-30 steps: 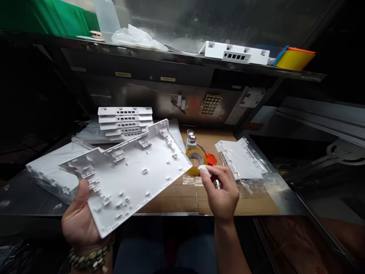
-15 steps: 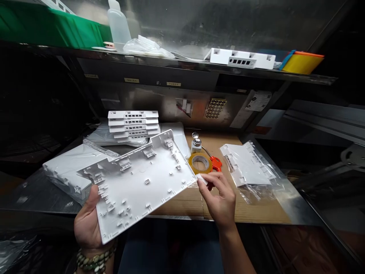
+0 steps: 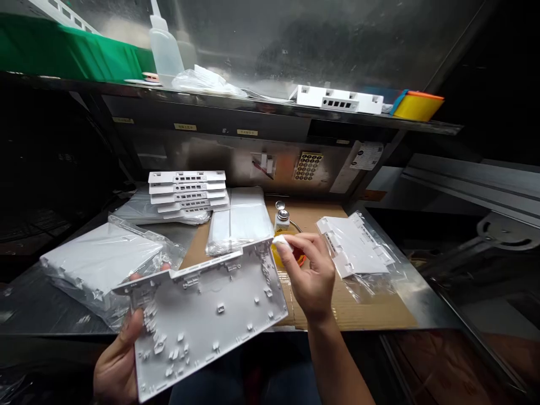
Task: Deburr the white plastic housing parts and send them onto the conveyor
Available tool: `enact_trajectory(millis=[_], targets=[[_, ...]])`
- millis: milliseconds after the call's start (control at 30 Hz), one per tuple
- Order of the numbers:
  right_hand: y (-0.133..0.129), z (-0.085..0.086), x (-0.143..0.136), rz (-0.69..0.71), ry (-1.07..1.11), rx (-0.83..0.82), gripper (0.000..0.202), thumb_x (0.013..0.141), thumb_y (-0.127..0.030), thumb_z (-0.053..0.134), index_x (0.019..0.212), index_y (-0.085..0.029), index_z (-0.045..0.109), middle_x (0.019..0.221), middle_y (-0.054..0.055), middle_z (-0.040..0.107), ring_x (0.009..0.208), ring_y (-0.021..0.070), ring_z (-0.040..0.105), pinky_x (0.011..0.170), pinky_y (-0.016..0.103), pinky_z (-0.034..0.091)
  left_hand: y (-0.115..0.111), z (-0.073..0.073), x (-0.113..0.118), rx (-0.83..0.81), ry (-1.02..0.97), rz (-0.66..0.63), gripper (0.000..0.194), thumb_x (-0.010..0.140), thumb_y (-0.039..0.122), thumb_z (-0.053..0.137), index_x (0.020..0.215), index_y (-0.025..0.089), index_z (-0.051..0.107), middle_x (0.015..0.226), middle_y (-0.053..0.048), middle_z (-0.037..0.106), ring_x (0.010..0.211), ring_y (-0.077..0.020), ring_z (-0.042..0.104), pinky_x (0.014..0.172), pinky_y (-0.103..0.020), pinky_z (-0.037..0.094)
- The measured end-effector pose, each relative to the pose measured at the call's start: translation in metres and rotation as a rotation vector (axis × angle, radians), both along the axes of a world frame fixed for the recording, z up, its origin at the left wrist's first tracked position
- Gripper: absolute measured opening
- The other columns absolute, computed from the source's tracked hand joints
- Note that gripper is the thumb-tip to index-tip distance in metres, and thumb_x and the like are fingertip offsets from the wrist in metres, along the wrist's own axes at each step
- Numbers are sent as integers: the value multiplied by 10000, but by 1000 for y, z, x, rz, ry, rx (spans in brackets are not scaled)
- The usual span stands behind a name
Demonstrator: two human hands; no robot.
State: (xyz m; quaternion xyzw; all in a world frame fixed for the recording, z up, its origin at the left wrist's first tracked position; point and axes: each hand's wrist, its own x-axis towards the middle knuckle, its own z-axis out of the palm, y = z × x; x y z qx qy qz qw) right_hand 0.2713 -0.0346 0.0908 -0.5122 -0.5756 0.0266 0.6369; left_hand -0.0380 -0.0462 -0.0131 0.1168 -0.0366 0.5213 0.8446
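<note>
My left hand (image 3: 118, 357) grips the left edge of a white plastic housing cover (image 3: 198, 332), thumb on the near face. Its inner side, dotted with small posts and clips, faces me, and the cover is tilted above the table's front edge. Between the thumb and fingers of my right hand (image 3: 310, 273) is a small white wad of cloth (image 3: 282, 242), at the cover's upper right corner. Behind that hand, a roll of yellow tape (image 3: 276, 256) is partly hidden. A small pump bottle (image 3: 282, 218) with a metal top stands just beyond.
Stacked white covers (image 3: 188, 194) stand at the back left, near flat plastic bags (image 3: 247, 216). Bagged covers lie at left (image 3: 97, 259) and right (image 3: 356, 244). Overhead, a shelf (image 3: 261, 107) carries a squeeze bottle (image 3: 166, 50), a green bin (image 3: 76, 53) and another cover (image 3: 337, 100).
The cover has moved lower and turned, its right end now tipped differently. My right hand has shifted up along the right side to the upper corner with the wad. The camera view has shifted.
</note>
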Motion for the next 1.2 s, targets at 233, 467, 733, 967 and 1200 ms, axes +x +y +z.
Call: enact_trajectory(millis=[233,467,733,967,1200], targets=[[0,-10,2,-19,80,-15,108,950,-201,710,1037,-220,772,948,23,659,807,140,601,640,282,499,-1,38,30,172,-62,-12,742,1038,186,-89,1594,414,347,1617,53,447,1544,-159,195,1263,-452,-51],[-3,-15,6,-61,-11,-13,105,948,-192,702,1024,-212,772,926,22,658,764,133,587,636,278,503,2,14,10,-133,240,67,530,1077,289,263,1561,460,394,1505,15,592,1455,-271,444,1262,-511,209],[-5,-19,8,-42,78,-50,92,957,-237,701,1003,-215,777,944,29,662,819,146,619,656,280,514,0,-3,8,-170,411,144,516,1079,324,351,1591,374,391,1496,-48,602,1428,-321,478,1224,-562,310],[-3,-26,23,-41,67,-149,110,953,-282,710,989,-207,782,955,37,673,813,153,633,646,283,516,1,29,41,23,234,88,602,1060,131,247,1527,424,490,1469,4,630,1474,-254,429,1275,-529,200],[-10,-6,-26,85,-7,-6,109,934,-188,724,1027,-233,755,949,18,649,813,142,601,677,276,498,-3,48,79,-99,506,323,475,1010,203,578,1408,461,561,1581,53,529,1496,-250,428,1290,-482,239]])
